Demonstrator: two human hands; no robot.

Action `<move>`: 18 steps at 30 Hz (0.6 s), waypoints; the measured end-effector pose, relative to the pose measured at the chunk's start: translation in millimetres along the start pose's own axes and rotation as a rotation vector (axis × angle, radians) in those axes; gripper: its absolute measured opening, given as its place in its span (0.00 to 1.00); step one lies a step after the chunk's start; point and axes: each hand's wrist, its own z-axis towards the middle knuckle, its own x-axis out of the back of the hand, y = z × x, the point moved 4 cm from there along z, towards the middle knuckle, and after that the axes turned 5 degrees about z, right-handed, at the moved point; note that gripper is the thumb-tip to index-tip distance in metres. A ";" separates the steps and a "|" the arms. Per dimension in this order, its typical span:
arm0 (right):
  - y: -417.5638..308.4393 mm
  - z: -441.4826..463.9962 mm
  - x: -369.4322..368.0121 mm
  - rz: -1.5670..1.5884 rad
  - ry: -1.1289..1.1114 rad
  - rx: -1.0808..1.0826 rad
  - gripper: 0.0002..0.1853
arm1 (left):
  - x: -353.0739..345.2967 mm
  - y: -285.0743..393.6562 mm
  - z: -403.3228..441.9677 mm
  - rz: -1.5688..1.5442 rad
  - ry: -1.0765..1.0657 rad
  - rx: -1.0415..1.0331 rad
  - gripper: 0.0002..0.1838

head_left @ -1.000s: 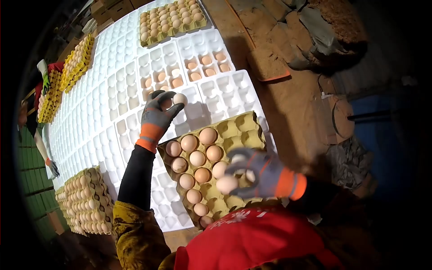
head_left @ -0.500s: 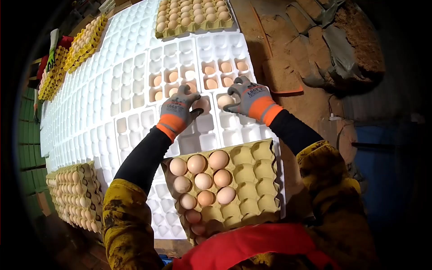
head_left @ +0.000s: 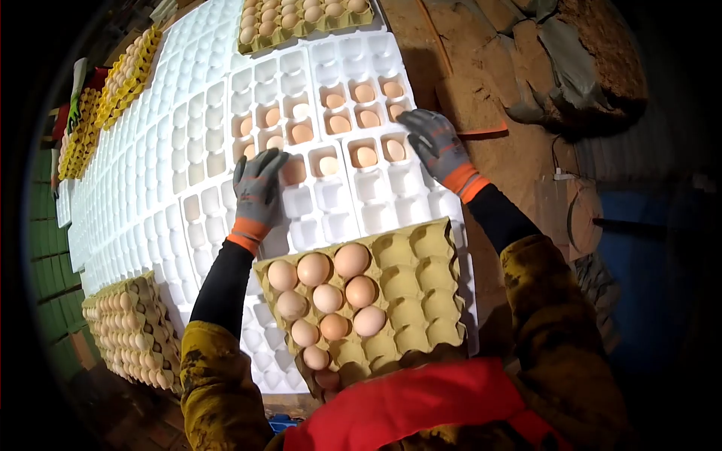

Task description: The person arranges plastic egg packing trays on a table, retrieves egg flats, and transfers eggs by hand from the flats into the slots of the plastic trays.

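My left hand (head_left: 258, 188), in a grey and orange glove, is over the white moulded tray (head_left: 331, 197), left of two eggs in its cells. Its fingers are slightly apart and bent down; no egg shows in them, though the fingertips are partly hidden. My right hand (head_left: 442, 149), gloved alike, is at the tray's right edge beside an egg (head_left: 394, 150). Its fingers are spread, the fingertips close to another egg (head_left: 397, 113). Nearer my body, a pulp tray (head_left: 421, 282) holds several eggs at its left; its right cups are bare.
Another egg tray (head_left: 301, 34) lies at the back. Stacked pulp trays (head_left: 131, 331) with eggs are at the lower left, yellow trays (head_left: 128, 75) at the upper left. A gloved hand (head_left: 77, 90) of another person shows there. Bagged material (head_left: 556, 60) lies at the upper right.
From above the pulp tray my right hand moved to the white tray, then on to its right edge. My left hand moved left. Both let go of eggs, which now sit in the white cells.
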 end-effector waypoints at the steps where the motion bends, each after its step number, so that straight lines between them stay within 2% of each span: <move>1: -7.7 -6.8 -2.4 -0.031 -0.097 0.032 0.23 | 2.2 0.7 -3.1 -0.020 0.005 0.015 0.28; 2: -6.3 -12.5 2.9 0.171 -0.038 -0.093 0.23 | 4.6 0.8 -9.7 -0.042 0.006 0.036 0.28; 3: -11.9 -12.1 14.9 0.376 0.011 -0.224 0.23 | 10.2 -4.9 -18.5 -0.255 0.066 0.117 0.24; 5: -22.7 -22.7 35.4 0.828 0.141 -0.509 0.21 | 45.7 1.4 -37.5 -0.602 0.049 0.408 0.20; 6: -45.3 -23.4 64.6 0.920 0.185 -0.623 0.21 | 69.5 7.5 -47.2 -0.720 0.049 0.515 0.19; 7: -69.5 -26.8 84.6 0.966 0.174 -0.588 0.20 | 98.0 23.7 -58.0 -0.765 0.106 0.518 0.17; 8: -93.3 -31.2 103.2 1.008 0.166 -0.548 0.19 | 123.9 38.4 -71.3 -0.680 0.098 0.496 0.16; 9: -126.7 -33.8 118.4 0.892 0.009 -0.506 0.19 | 142.0 55.8 -86.9 -0.676 0.112 0.467 0.16; 10: -160.5 -39.0 127.7 0.769 -0.138 -0.465 0.19 | 161.4 77.1 -101.6 -0.541 0.059 0.386 0.16; 12: -216.9 -51.9 125.5 0.708 -0.424 -0.269 0.19 | 175.7 117.7 -130.7 -0.481 -0.012 0.281 0.22; 14: -256.5 -71.7 115.0 0.471 -0.372 -0.069 0.21 | 189.1 164.5 -134.5 -0.287 -0.054 0.095 0.27; 17: -283.7 -86.5 86.3 -0.045 -0.468 0.030 0.21 | 167.3 195.6 -139.6 -0.050 -0.054 -0.014 0.29; 18: -282.2 -93.3 80.0 0.011 -0.439 -0.005 0.21 | 152.6 201.8 -141.9 0.007 -0.051 -0.057 0.29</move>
